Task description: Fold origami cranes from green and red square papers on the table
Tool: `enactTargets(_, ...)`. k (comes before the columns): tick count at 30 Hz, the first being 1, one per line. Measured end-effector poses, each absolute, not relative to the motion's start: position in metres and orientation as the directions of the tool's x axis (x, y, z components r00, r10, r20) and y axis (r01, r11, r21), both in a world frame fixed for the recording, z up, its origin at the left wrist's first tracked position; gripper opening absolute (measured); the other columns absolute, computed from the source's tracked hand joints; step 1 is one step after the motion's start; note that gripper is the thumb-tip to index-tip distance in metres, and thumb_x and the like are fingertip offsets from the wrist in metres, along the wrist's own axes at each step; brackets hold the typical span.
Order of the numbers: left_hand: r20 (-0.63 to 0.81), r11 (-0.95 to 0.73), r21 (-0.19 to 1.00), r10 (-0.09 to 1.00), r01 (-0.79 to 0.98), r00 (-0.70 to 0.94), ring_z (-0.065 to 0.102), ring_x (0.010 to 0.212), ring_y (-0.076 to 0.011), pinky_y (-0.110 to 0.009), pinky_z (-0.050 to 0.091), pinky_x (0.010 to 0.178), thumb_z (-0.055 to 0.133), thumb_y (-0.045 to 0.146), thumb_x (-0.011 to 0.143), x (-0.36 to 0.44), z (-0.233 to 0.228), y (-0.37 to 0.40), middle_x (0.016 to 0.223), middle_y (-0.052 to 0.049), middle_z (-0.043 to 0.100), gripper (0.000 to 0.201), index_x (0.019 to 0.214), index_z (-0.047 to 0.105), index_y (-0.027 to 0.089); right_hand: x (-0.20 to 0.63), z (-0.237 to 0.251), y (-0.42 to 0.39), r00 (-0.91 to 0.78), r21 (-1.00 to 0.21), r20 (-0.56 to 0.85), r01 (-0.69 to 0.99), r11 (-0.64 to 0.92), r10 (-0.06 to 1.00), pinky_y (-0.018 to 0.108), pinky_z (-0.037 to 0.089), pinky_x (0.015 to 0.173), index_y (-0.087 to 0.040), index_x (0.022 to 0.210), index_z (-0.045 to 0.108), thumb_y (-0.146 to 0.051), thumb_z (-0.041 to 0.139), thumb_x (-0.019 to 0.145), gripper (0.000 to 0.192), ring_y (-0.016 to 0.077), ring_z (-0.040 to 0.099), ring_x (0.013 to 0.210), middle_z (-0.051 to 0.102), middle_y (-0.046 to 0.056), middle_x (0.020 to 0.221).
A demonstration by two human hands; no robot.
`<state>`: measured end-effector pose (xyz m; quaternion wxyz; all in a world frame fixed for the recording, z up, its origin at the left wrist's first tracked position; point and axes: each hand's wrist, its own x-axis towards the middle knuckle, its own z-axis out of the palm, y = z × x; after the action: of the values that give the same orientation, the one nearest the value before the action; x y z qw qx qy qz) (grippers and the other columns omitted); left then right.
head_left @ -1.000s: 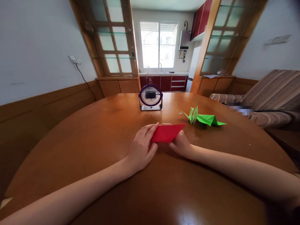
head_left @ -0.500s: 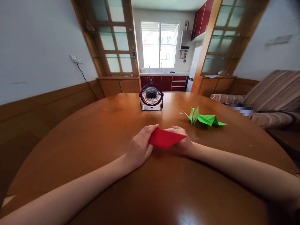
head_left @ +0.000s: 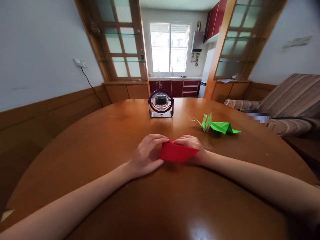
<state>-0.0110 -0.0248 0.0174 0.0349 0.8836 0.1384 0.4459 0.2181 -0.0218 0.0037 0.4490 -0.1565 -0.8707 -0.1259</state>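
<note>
Pinching the red paper (head_left: 178, 153) mid-table between my left hand (head_left: 146, 154) and right hand (head_left: 192, 146) (both clamped), I risk a skewed crease if either slips.

Big round wooden table (head_left: 100, 160), glossy brown top with light glare near the front edge. Straight ahead at 12 o'clock sits a small purple desk fan (head_left: 161, 103), upright on its base, grille facing the camera. Off at about 2 o'clock there are two green origami pieces (head_left: 218, 126) side by side — one standing up, one lying flatter and pointing right. Dead center is a folded red paper (head_left: 178, 153), resting on the wood with both forearms laid on the tabletop too — fan well apart from it.
</note>
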Motion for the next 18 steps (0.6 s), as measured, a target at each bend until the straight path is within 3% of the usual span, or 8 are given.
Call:
enactTargets(5,0.742,-0.987,0.05,0.14,0.154,0.656,0.059,0.109,-0.0224,-0.04,0.048,0.095,0.068,0.022,0.082,-0.019,0.018,-0.015,0.117,-0.011,0.063,0.045,0.124,0.051,0.019,0.223,0.001,-0.021,-0.593,-0.186,0.735,0.289,0.939,0.328,0.026,0.051,0.064,-0.018,0.134,0.038,-0.044,0.05,0.093,0.049,0.0136,0.06,0.07,0.065,0.006,0.091)
enactTargets(7,0.707,-0.99,-0.024,0.082,0.139,0.702,0.059,0.11,-0.0222,-0.042,0.045,0.099,0.066,0.026,0.085,-0.022,0.019,-0.011,0.118,-0.011,0.064,0.042,0.124,0.051,0.019,0.225,0.0,-0.02,-0.633,-0.256,0.691,0.236,0.937,0.349,0.026,0.052,0.067,-0.016,0.14,0.033,-0.043,0.053,0.092,0.058,0.0132,0.06,0.073,0.063,0.008,0.098)
enactTargets(13,0.656,-0.985,-0.106,0.035,0.138,0.754,0.062,0.103,-0.0211,-0.043,0.045,0.1,0.066,0.034,0.085,-0.026,0.022,-0.006,0.111,-0.009,0.067,0.042,0.122,0.053,0.02,0.225,0.004,-0.023,-0.688,-0.215,0.672,0.172,0.961,0.273,0.028,0.052,0.074,-0.016,0.132,0.045,-0.04,0.053,0.093,0.047,0.0165,0.06,0.087,0.06,0.011,0.102)
enactTargets(18,0.662,-0.987,-0.086,0.045,0.136,0.749,0.063,0.1,-0.021,-0.043,0.048,0.096,0.069,0.032,0.082,-0.028,0.024,-0.008,0.107,-0.009,0.068,0.041,0.118,0.054,0.021,0.227,0.004,-0.024,-0.658,-0.223,0.685,0.217,0.95,0.312,0.024,0.049,0.065,-0.017,0.123,0.047,-0.041,0.057,0.09,0.042,0.0126,0.056,0.072,0.059,0.007,0.092)
